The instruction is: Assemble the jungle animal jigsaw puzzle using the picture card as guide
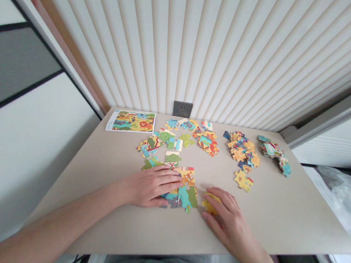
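My left hand [151,186] lies flat, fingers stretched out, on a joined cluster of colourful jigsaw pieces [183,195] near the middle of the beige table [280,209]. My right hand [227,218] rests beside it, fingers spread over a yellow piece [210,204] that it presses down, just right of the cluster. A tree piece [172,159] and an orange piece [186,173] lie just beyond my left fingers.
Loose pieces lie in heaps further back: a green-blue group [162,140], an orange heap [207,141], another heap [242,150], a far-right row [275,152]. A lone yellow piece [243,180]. Reference picture [132,121] at back left. Wall socket [182,109].
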Demonstrator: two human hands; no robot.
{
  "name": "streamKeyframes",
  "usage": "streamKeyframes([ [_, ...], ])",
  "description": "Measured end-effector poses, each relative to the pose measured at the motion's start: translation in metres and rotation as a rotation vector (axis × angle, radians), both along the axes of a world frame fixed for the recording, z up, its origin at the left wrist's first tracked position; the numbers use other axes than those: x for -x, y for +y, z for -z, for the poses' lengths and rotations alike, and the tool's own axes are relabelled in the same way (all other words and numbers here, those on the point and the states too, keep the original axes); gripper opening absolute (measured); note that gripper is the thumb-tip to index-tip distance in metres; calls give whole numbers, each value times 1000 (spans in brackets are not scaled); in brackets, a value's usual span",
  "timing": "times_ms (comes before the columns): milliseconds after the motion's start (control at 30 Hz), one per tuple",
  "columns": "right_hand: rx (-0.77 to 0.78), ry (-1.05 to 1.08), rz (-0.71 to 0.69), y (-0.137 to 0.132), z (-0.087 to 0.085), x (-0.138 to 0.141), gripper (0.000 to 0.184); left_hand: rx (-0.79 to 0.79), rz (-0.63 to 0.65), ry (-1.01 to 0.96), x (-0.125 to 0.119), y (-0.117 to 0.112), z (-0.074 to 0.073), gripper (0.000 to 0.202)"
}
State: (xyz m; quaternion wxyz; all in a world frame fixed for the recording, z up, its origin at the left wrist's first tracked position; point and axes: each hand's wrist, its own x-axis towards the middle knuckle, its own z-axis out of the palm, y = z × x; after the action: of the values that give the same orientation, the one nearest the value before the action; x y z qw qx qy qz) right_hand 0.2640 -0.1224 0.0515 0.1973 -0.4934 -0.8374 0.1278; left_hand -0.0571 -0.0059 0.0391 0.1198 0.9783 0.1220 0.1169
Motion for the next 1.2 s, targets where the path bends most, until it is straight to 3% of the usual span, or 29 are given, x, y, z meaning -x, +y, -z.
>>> streamKeyframes([
  [333, 6, -77, -150, 11, -11, 34, 29, -6, -7, -25, 1, 0, 3, 63],
  [1200, -22, -93, -179, 15, -9, 38, 27, -36, 0, -48, 1, 0, 3, 48],
])
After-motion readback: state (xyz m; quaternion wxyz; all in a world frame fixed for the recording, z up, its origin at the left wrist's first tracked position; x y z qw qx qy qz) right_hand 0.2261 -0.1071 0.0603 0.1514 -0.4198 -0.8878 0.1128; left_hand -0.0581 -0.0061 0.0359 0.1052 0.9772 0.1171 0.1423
